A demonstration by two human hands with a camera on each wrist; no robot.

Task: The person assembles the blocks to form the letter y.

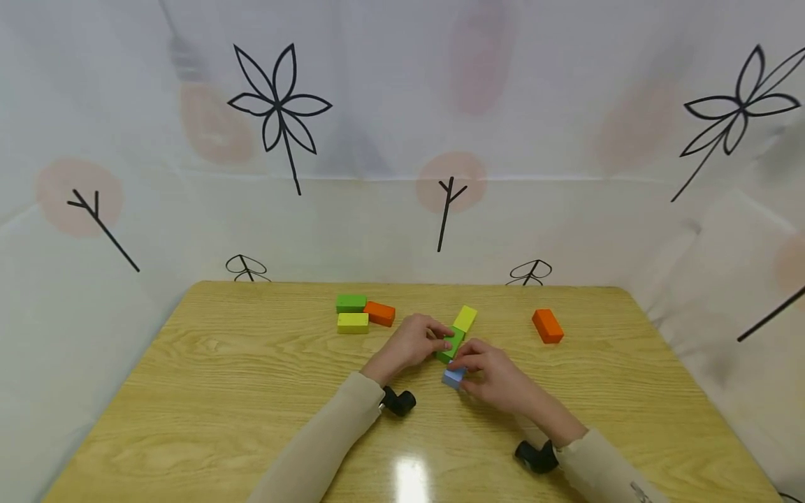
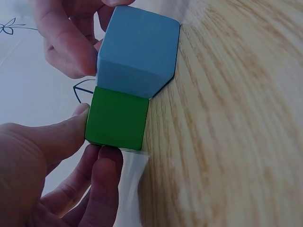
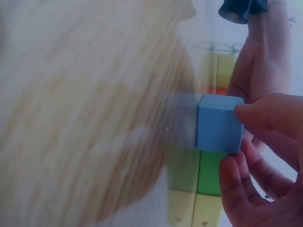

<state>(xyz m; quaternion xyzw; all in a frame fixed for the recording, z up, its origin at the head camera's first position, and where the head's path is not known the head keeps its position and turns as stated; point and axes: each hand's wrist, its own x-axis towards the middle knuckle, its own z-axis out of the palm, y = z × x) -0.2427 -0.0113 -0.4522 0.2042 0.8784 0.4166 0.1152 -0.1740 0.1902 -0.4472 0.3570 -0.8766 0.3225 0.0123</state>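
With my left hand point(image 1: 409, 344) I pinch a green block point(image 1: 455, 340) on the wood-grain table point(image 1: 251, 412) — its far end meets a yellow block point(image 1: 466, 318). My right hand point(image 1: 499, 381) grips a light-blue block point(image 1: 452, 378) between thumb and fingers, right at the green one's near end.

Just right of centre in the head view, a green block point(image 1: 451, 342) lies on the tabletop point(image 1: 220, 391), plain and rectangular, its length slanting from lower left to upper right. Directly below its lower end in the frame sits a light blue block point(image 1: 454, 377), smooth-faced with softened edges. Both are pinched; whether they touch is hard to tell
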